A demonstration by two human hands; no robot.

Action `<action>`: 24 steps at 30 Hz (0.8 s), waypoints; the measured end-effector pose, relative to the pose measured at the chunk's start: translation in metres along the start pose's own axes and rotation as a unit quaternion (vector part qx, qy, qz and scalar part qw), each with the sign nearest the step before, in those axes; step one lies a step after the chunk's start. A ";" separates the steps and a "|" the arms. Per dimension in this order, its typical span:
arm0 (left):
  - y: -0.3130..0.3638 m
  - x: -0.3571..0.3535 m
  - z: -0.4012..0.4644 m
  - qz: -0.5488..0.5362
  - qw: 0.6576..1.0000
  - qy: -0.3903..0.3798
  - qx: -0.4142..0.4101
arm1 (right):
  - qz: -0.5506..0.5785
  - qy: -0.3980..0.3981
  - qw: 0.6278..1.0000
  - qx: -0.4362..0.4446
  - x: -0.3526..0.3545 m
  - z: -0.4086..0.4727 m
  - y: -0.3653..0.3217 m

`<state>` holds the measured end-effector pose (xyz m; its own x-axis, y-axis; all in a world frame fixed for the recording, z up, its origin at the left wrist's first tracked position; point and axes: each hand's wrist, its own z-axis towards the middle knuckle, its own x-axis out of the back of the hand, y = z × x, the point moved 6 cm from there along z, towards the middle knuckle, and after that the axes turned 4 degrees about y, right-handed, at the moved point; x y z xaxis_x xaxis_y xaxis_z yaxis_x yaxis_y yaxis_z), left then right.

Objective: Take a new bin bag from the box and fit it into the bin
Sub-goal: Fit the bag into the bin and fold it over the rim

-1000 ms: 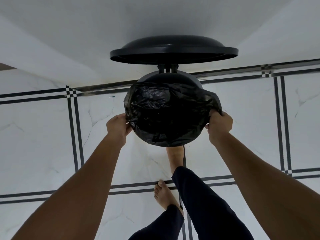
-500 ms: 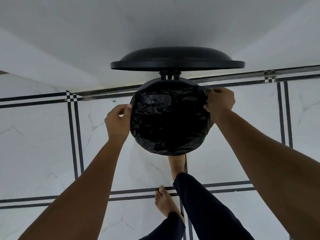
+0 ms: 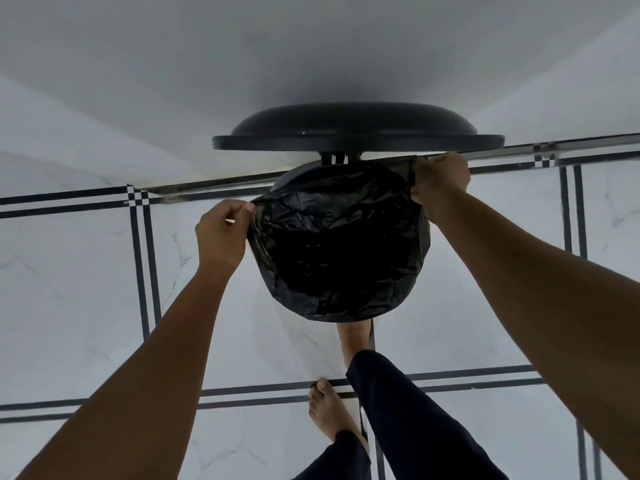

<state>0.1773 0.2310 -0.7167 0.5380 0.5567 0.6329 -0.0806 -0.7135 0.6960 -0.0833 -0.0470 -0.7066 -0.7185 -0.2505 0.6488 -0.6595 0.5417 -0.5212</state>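
Nearest the camera, two bare feet stand on the marble-tiled floor. Beyond them, the left hand pinches the black bin bag at its left edge; the right hand clutches its far right edge. Bag lines the bin's mouth; lid raised behind. No legible writing.

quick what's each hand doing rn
Left hand: closed, pinching the bin bag edge at the left of the rim.
Right hand: closed, gripping the bin bag edge at the far right.
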 end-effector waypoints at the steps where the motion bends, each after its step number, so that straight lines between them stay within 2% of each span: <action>1: 0.004 -0.002 0.004 0.013 1.000 0.011 -0.013 | 0.003 -0.003 1.000 -0.003 -0.002 0.001 -0.002; 3: 0.006 -0.009 0.011 0.040 0.999 0.028 -0.008 | -0.004 0.003 1.000 0.003 -0.004 0.004 -0.004; 7: -0.003 -0.023 0.016 0.023 0.994 0.064 0.086 | -0.078 0.028 0.995 0.060 -0.011 0.009 -0.005; 10: -0.003 -0.029 0.014 0.027 0.989 0.091 0.113 | -0.118 0.009 0.988 0.098 -0.018 0.014 -0.006; 14: -0.002 -0.035 0.029 0.085 0.990 0.022 0.114 | -0.172 -0.039 0.973 0.150 -0.035 0.013 -0.020; 18: -0.004 -0.040 0.043 0.104 0.981 -0.048 0.160 | -0.223 -0.073 0.957 0.170 -0.053 0.016 -0.028; 24: -0.016 -0.049 0.043 0.096 0.941 -0.115 0.304 | -0.170 -0.116 0.964 0.166 -0.063 0.012 -0.028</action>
<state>0.1880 0.1974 -0.7733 0.7353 0.3358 0.5887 0.2628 -0.9419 0.2091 -0.0222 -0.0561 -0.7393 -0.4524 -0.5616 0.6928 -0.8727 0.1188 -0.4736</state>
